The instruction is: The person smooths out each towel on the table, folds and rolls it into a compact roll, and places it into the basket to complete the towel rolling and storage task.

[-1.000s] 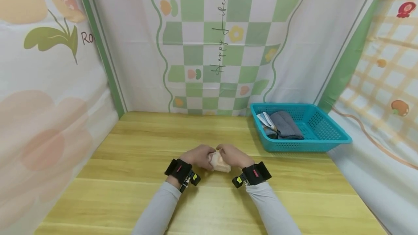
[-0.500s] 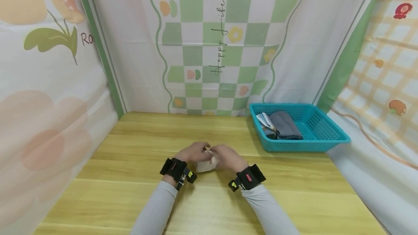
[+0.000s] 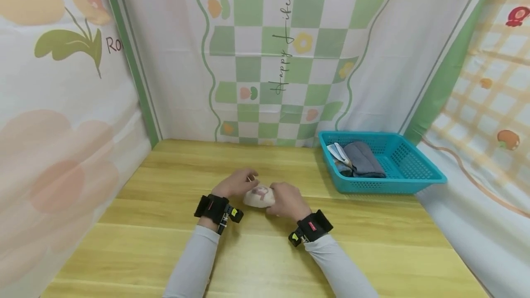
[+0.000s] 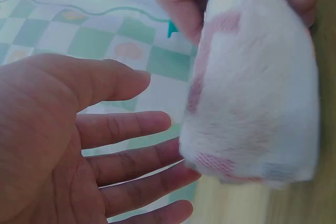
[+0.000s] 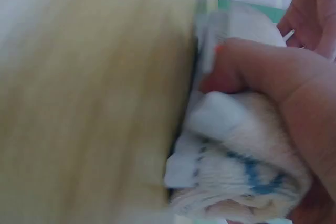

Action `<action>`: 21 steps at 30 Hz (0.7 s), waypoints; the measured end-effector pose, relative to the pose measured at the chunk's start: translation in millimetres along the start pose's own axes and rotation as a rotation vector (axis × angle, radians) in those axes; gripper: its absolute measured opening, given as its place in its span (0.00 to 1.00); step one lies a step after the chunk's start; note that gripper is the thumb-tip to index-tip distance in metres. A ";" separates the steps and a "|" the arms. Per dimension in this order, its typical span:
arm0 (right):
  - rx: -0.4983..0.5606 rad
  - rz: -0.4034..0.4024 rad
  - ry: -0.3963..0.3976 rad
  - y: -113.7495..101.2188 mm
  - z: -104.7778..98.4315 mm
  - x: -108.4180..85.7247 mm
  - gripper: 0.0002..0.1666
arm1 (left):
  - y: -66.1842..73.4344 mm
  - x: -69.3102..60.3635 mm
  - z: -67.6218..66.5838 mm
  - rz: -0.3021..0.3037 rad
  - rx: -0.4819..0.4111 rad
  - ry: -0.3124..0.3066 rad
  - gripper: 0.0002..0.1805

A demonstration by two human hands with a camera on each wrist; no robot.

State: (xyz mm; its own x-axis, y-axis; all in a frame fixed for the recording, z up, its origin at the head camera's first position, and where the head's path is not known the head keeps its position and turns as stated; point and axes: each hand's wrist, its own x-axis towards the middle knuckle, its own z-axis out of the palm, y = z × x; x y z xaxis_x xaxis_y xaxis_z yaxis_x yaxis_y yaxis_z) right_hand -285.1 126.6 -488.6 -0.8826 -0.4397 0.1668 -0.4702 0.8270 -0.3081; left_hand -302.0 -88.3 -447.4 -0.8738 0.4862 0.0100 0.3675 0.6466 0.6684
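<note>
A small fluffy towel (image 3: 259, 196), folded into a compact bundle, is held over the middle of the table. It is white with a pink pattern. My right hand (image 3: 290, 200) grips its right end, thumb pressed on the cloth in the right wrist view. There the rolled layers of the towel (image 5: 241, 166) and a white tag (image 5: 181, 166) show. My left hand (image 3: 236, 183) is at the towel's left. In the left wrist view the fingers of my left hand (image 4: 79, 129) are extended and spread, with fingertips close to the towel; whether they touch it I cannot tell.
A turquoise plastic basket (image 3: 381, 186) stands at the back right of the wooden table (image 3: 136, 224). Inside lie a folded grey cloth (image 3: 363, 159) and a smaller white-and-blue folded cloth (image 3: 338, 154). Printed curtains (image 3: 178, 82) enclose the back and sides.
Both hands and the towel have shifted left. The towel has been turned, so its pink-patterned face now shows. My left hand has loosened from it and drawn away to the left.
</note>
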 end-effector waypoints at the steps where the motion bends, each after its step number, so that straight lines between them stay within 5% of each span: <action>1: 0.025 0.034 0.008 2.5 -0.3 -1.3 0.27 | 1.8 -0.2 -0.9 -0.003 0.004 0.012 0.24; 7: 0.125 0.177 0.076 27.0 -31.3 -4.5 0.27 | 6.8 -4.4 -10.5 -0.031 0.059 0.061 0.28; 14: 0.037 0.268 0.200 73.8 -132.5 -6.5 0.29 | 7.1 -9.9 -27.0 -0.017 0.023 0.076 0.28; 21: -0.037 0.390 0.168 137.1 -204.7 -24.3 0.32 | -2.2 -15.6 -28.6 -0.021 0.026 0.069 0.27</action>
State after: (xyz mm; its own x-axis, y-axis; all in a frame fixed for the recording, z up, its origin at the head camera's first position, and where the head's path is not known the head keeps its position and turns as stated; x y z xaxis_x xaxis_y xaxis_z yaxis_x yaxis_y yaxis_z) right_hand -327.6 322.4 -343.1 -0.9803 -0.0309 0.1952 -0.0982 0.9334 -0.3453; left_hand -298.3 -114.2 -427.8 -0.9008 0.4316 0.0483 0.3565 0.6715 0.6496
